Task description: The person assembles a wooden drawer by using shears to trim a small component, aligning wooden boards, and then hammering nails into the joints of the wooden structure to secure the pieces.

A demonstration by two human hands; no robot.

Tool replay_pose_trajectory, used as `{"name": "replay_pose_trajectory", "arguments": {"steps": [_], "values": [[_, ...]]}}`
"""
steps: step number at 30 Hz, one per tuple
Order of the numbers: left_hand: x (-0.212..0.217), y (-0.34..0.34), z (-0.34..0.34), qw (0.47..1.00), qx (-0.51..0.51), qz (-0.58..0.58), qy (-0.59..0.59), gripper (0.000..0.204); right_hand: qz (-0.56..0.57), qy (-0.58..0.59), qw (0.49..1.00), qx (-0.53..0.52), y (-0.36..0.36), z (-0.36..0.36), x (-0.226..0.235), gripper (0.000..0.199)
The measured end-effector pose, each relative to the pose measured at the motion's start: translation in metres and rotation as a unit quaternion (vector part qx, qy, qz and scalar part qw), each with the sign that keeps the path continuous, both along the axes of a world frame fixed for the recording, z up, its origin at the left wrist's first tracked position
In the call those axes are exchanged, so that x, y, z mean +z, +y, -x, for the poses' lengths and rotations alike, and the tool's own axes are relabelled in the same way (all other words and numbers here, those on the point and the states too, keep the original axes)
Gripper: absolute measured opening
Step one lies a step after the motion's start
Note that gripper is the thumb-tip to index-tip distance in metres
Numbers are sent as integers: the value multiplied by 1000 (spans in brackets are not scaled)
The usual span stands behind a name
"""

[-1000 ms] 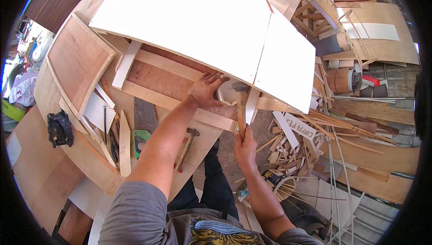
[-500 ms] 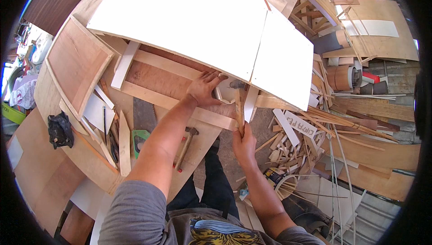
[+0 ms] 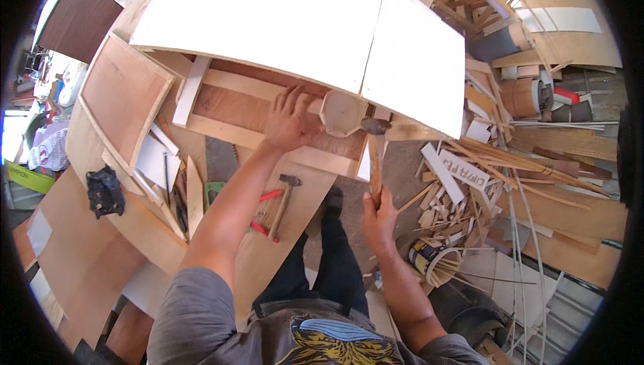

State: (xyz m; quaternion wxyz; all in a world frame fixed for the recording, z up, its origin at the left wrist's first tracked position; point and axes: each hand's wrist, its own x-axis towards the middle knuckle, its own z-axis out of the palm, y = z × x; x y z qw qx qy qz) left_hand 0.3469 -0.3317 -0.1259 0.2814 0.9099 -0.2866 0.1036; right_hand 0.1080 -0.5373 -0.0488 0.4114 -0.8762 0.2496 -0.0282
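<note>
My left hand (image 3: 294, 118) reaches into the open side of a white-topped wooden panel. Its fingers are bent around the short narrow end of a pale piece with a wide, many-sided face (image 3: 343, 114); the grip is partly hidden. My right hand (image 3: 380, 216) is closed round the wooden handle of a hammer (image 3: 376, 157). The dark hammer head is just right of the pale piece, near the panel's edge. Wooden frame strips (image 3: 318, 161) run below my left hand. The white panel top (image 3: 268, 23) overhangs the brown inner sheet.
A second hammer (image 3: 280, 207) and a red-handled tool (image 3: 257, 228) lie on the board below my left forearm, near a saw (image 3: 221, 158). A framed panel (image 3: 125, 100) stands at left. Wood scraps (image 3: 446, 200) and a bucket (image 3: 443, 262) lie on the right.
The hammer head has come away from the panel edge, and my right hand has moved slightly right. My left hand has shifted left, exposing the pale piece's wide face. The view has tilted slightly.
</note>
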Motion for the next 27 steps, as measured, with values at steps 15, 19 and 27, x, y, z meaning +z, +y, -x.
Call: {"name": "replay_pose_trajectory", "arguments": {"steps": [15, 19, 27], "values": [[24, 54, 210, 910, 138, -205, 334, 35, -33, -7, 999, -6, -8, 27, 0, 40], [57, 43, 174, 954, 121, -79, 262, 36, -56, -29, 998, -8, -14, 37, -11, 41], [64, -10, 38, 990, 49, -39, 130, 24, -61, 21, 998, -27, -16, 40, 1, 42]]}}
